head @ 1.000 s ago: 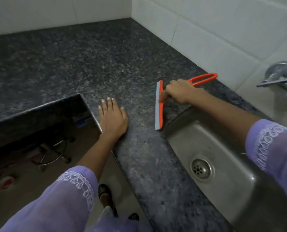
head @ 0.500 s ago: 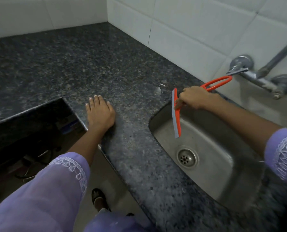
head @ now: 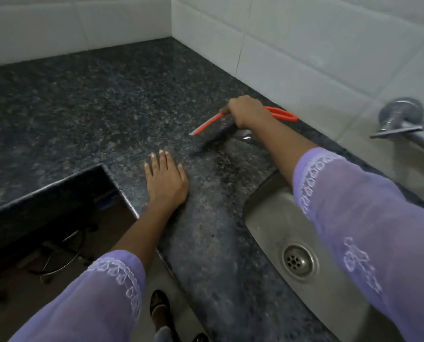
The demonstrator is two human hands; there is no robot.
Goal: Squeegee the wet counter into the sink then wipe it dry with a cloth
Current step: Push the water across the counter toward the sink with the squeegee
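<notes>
My right hand grips the orange squeegee by its looped handle and holds it over the dark speckled granite counter, beyond the sink and close to the tiled wall. The blade end points left and casts a shadow on the stone below it. A small glint of water lies near my right wrist. My left hand rests flat on the counter with straight fingers, near the front corner. The steel sink with its round drain sits at the lower right, partly under my right sleeve. No cloth is in view.
White tiled walls meet at the back corner. A chrome tap sticks out of the right wall above the sink. The counter has a cut-out at the left with floor and a wire stand below. My foot shows at the bottom.
My right hand has carried the squeegee from over the sink's edge back out over the counter, away from the sink towards the wall. My left hand has stayed flat on the counter.
</notes>
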